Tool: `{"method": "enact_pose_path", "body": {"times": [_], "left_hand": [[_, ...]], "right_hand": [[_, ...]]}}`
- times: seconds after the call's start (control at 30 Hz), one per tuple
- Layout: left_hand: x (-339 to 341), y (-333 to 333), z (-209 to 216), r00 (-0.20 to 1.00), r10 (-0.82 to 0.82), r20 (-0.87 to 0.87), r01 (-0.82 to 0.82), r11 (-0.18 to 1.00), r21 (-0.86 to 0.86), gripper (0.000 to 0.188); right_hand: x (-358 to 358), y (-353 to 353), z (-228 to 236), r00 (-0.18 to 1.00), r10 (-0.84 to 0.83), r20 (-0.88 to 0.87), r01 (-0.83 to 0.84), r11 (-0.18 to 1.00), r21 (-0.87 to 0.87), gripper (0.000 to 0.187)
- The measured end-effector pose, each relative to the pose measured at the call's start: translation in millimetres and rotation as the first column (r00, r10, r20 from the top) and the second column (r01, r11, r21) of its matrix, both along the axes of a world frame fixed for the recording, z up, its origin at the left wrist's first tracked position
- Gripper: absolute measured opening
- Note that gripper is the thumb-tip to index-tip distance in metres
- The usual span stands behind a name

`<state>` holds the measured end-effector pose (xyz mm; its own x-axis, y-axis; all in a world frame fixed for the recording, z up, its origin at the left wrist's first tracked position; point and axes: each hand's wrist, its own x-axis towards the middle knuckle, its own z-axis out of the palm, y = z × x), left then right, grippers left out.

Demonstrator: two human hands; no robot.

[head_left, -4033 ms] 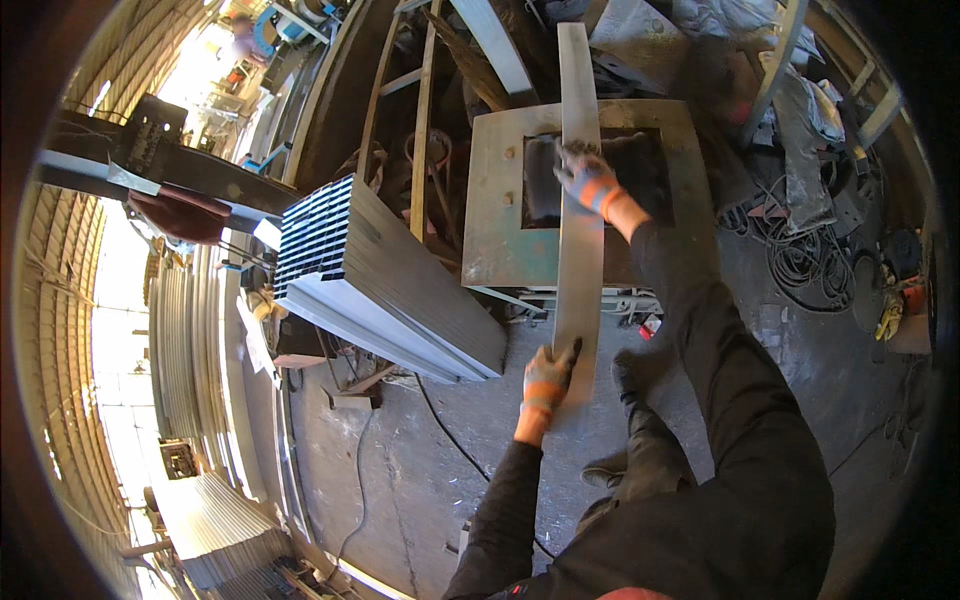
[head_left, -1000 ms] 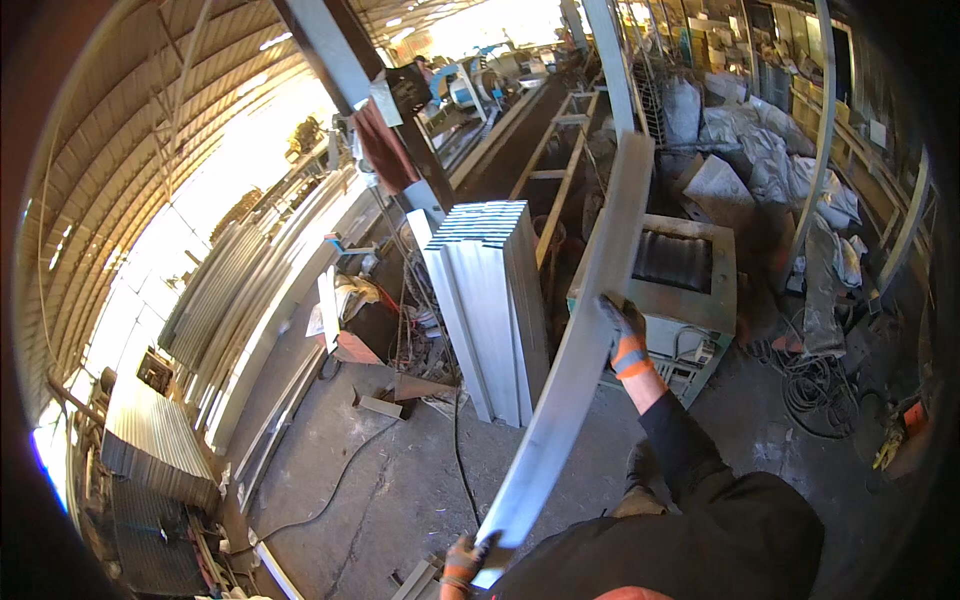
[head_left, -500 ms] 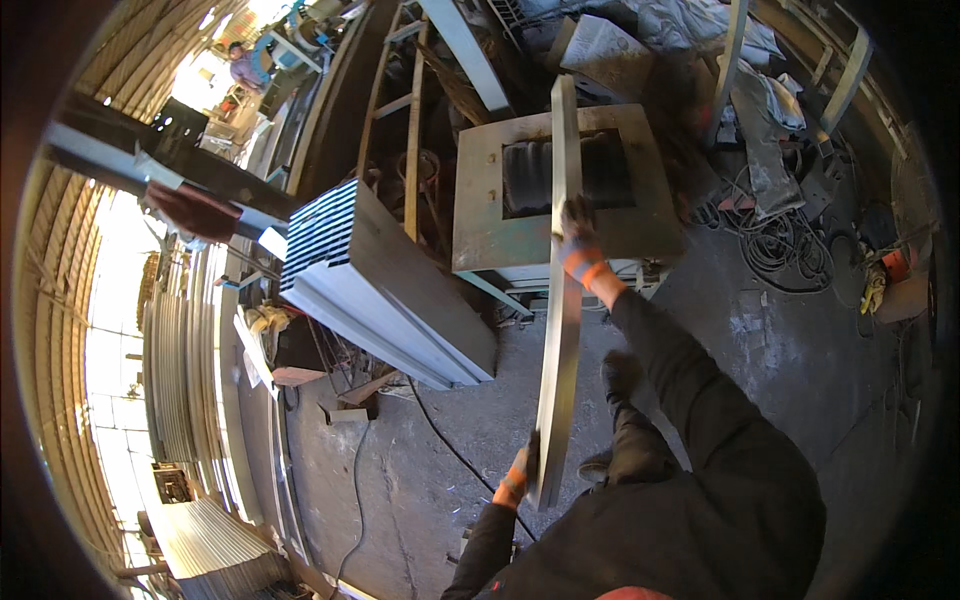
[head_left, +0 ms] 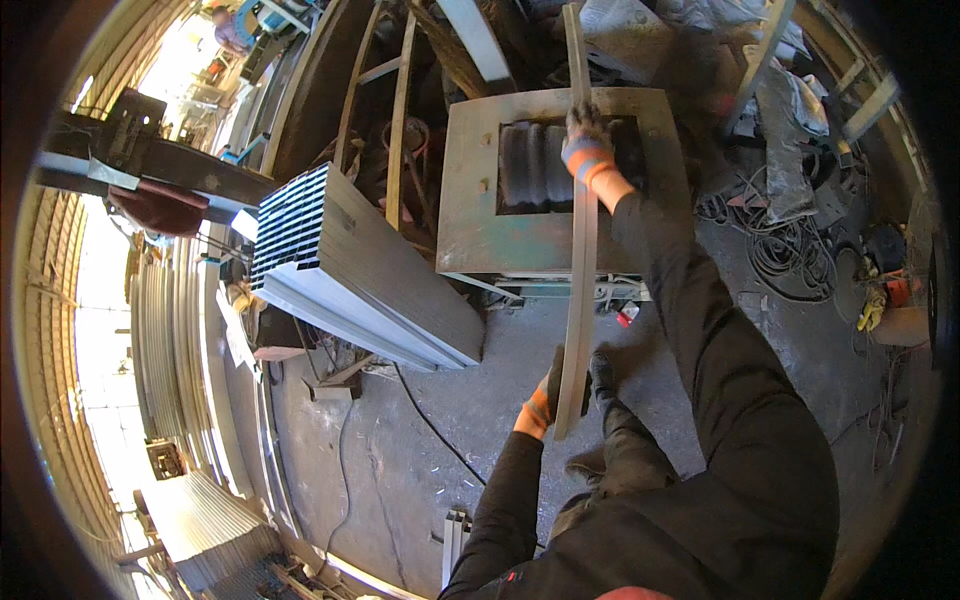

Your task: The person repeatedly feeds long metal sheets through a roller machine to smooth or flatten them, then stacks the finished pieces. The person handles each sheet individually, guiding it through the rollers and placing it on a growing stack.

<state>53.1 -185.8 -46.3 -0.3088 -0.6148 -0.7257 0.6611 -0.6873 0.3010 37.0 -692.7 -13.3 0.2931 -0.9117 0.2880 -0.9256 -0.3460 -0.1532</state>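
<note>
1. A long, narrow metal bar (head_left: pixel 579 290) extends over the green-grey cabinet (head_left: pixel 468 230), its near end jutting out above the floor (head_left: pixel 420 470).
2. The left hand (head_left: pixel 542 399) holds the bar near that end, fingers closed around it.
3. The right hand (head_left: pixel 588 150) covers the bar above the cabinet's dark opening (head_left: pixel 540 170); I cannot tell whether its fingers pinch.
4. Left of the cabinet stands a stack of metal profiles (head_left: pixel 390 270).
</note>
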Motion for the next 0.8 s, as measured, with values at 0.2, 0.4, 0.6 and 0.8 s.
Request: {"method": "enact_pose_path", "body": {"times": [0.2,0.4,0.6,0.8], "left_hand": [[-15,159,-31,0.897,0.098,-0.430,-0.086,0.995,0.048,0.054],[-30,345,-47,0.858,0.135,-0.496,-0.062,0.985,0.161,0.048],[-44,507,-39,0.833,0.049,-0.551,-0.073,0.997,-0.022,0.061],[-55,603,-11,0.841,0.091,-0.534,-0.118,0.993,-0.016,0.060]], "right_hand": [[-23,151,8,0.975,0.083,0.205,-0.093,0.995,0.040,0.069],[-43,327,10,0.944,0.147,0.297,-0.148,0.989,-0.017,0.079],[-70,494,20,0.935,0.154,0.320,-0.166,0.986,0.010,0.079],[-94,602,22,0.916,0.162,0.368,-0.180,0.984,0.014,0.080]]}}
